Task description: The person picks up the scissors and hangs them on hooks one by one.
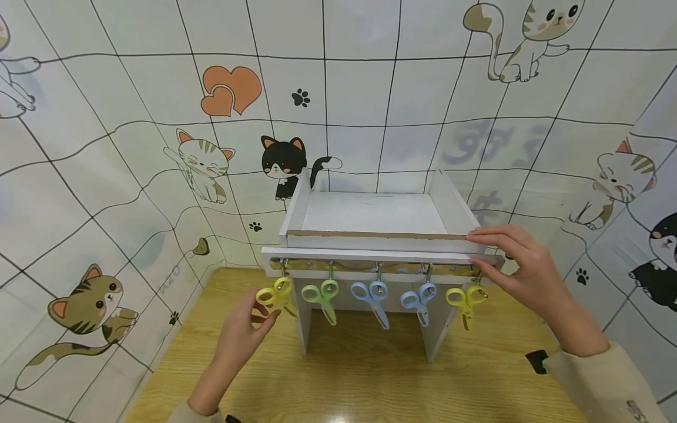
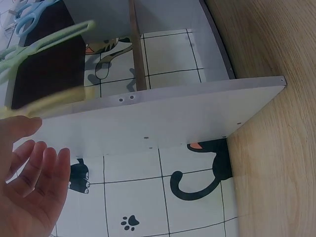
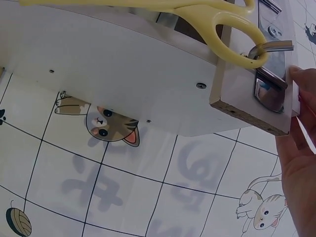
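Five pairs of children's scissors hang by their finger loops from metal hooks along the front of a white shelf (image 1: 370, 256). From left to right they are yellow scissors (image 1: 276, 295), green scissors (image 1: 321, 298), two blue pairs (image 1: 373, 299) (image 1: 419, 301), and another yellow pair (image 1: 466, 301). Beside the leftmost yellow pair is my left hand (image 1: 244, 329), its fingers loosely bent; the left wrist view shows the palm holding nothing, with the blurred yellow scissors (image 2: 54, 101) just above the thumb. My right hand (image 1: 523, 267) grips the shelf's right end, thumb in front and fingers on top.
The shelf has an open tray top (image 1: 370, 214) and two side panels (image 1: 439, 335) standing on a wood-grain table (image 1: 344, 388). Behind it is a white gridded wall covering (image 1: 359, 88) with cartoon cats. A black patch (image 1: 537, 361) lies at the table's right.
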The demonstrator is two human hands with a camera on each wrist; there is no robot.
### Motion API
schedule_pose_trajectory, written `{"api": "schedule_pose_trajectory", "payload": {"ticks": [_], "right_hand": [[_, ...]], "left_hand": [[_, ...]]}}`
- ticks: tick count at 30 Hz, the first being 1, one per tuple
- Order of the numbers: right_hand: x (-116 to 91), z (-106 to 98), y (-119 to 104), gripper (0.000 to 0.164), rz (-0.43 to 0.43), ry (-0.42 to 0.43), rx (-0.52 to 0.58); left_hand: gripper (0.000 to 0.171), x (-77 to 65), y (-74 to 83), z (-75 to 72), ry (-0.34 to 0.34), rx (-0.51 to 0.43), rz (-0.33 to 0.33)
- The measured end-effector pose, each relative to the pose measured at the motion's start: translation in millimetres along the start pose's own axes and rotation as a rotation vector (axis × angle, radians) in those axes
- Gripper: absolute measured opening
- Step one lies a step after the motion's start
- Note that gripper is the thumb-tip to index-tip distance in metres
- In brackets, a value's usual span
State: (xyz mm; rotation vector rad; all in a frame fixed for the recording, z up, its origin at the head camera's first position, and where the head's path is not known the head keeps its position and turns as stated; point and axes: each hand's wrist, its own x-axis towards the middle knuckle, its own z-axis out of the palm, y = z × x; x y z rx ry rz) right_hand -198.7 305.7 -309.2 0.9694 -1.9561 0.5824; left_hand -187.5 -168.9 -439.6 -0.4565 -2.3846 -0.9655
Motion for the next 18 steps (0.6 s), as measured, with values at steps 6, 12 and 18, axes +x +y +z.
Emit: {"api": "schedule_pose_trajectory", "payload": {"ticks": [6, 12, 18], "right_hand": [[0, -3, 4, 0.053, 0.004, -0.04, 0.003], [-3, -8, 8, 0.055, 0.036, -0.073, 0.025], [-11, -20, 18, 0.049, 0.13, -0.069, -0.01]], "left_hand": [[0.033, 3.8, -15.1, -2.9, 0.004, 0.06, -0.02], [0.03, 15.2, -33.4, -14.5, -0.022, 0.132, -0.058], [0.032, 33.1, -55.3, -31.8, -0.032, 0.245, -0.053]]}}
